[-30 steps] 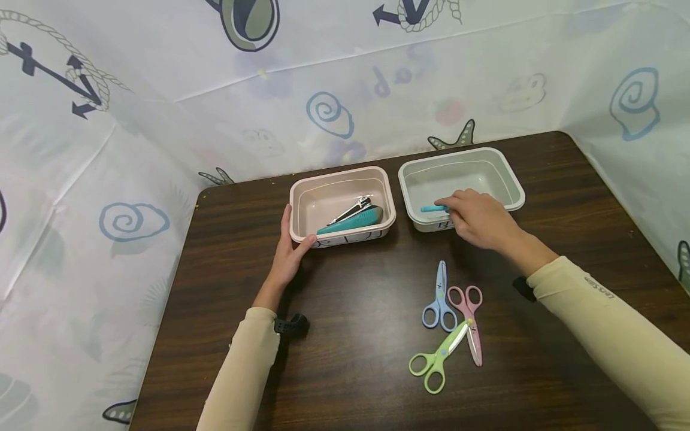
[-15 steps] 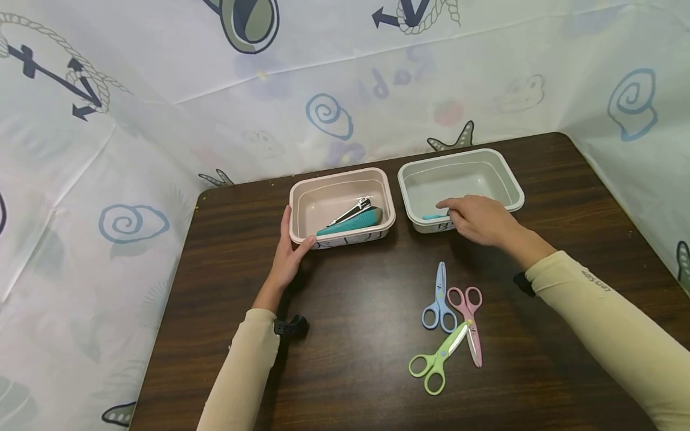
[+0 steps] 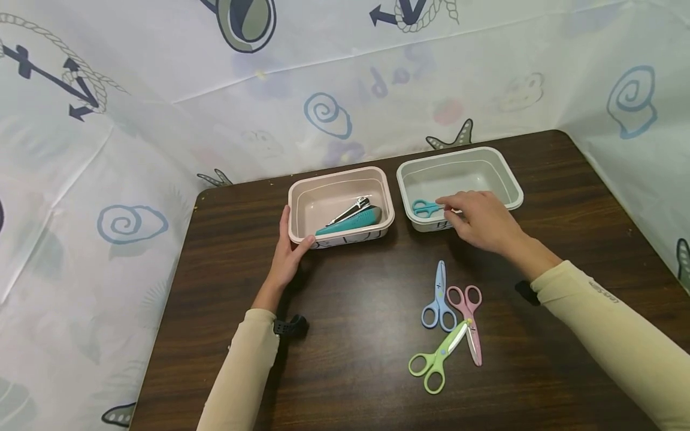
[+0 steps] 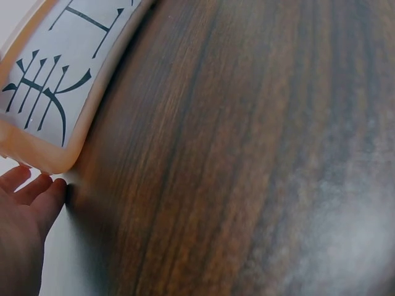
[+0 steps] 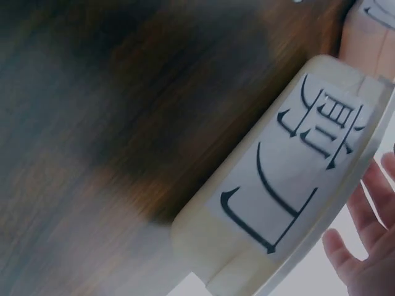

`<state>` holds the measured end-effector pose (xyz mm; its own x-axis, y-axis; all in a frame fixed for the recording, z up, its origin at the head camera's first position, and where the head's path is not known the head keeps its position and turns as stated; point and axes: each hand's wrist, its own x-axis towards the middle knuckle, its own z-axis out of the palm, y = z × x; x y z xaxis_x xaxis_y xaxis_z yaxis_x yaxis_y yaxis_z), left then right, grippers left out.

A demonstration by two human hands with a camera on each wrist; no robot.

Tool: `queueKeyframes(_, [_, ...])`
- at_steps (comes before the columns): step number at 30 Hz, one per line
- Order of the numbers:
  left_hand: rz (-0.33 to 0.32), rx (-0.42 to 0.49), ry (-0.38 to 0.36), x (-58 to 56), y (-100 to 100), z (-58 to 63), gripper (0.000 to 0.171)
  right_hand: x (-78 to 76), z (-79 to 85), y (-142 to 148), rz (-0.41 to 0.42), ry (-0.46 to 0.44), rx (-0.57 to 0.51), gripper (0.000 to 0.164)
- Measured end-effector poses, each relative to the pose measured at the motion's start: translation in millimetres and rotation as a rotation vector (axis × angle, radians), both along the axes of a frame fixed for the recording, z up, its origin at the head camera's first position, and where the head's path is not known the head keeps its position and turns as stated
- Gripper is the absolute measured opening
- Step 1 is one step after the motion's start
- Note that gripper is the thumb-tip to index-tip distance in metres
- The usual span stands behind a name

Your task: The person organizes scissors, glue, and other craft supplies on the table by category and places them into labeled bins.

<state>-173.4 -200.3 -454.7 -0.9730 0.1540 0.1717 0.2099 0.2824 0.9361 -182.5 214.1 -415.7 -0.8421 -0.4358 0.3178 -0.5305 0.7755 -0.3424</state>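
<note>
In the head view, the right hand (image 3: 482, 221) reaches over the front rim of a grey-green plastic rectangular box (image 3: 458, 179), its fingers at the blades of small turquoise-handled scissors (image 3: 424, 208). Half a second ago only a turquoise sliver showed beside the fingers; now both finger loops are in sight inside the box. I judge that this pair is down in the box or nearly so. Light-blue scissors (image 3: 441, 299), pink scissors (image 3: 468, 311) and lime-green scissors (image 3: 443, 353) lie on the dark wood-grain tabletop (image 3: 356, 335), the green tip over the pink pair. The left hand (image 3: 286, 260) is spread against a pale pink plastic box (image 3: 331, 191) containing a teal-handled tool (image 3: 353, 221) and a silver clipper (image 3: 351, 211).

In the left wrist view, that hand's fingertips meet the pink box's corner, below a white label (image 4: 52, 80).

In the right wrist view, some fingers hang loosely apart behind the rim; whether the others pinch the blades I cannot tell.
</note>
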Motion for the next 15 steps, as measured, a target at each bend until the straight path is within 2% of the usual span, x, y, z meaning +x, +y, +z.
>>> queueKeyframes(7, [-0.011, 0.01, 0.007, 0.2, 0, 0.3, 0.085, 19.9, 3.2, -6, 0.082, 0.143, -0.034, 0.029])
queueKeyframes(11, [-0.008, 0.007, 0.006, -0.1, 0, 0.2, 0.085, 35.0, 2.6, -10, 0.163, 0.163, -0.037, 0.03])
queueKeyframes(15, [-0.011, 0.004, 0.008, -0.7, -1, -0.8, 0.085, 54.6, -3.4, -14, 0.283, 0.148, -0.013, 0.03])
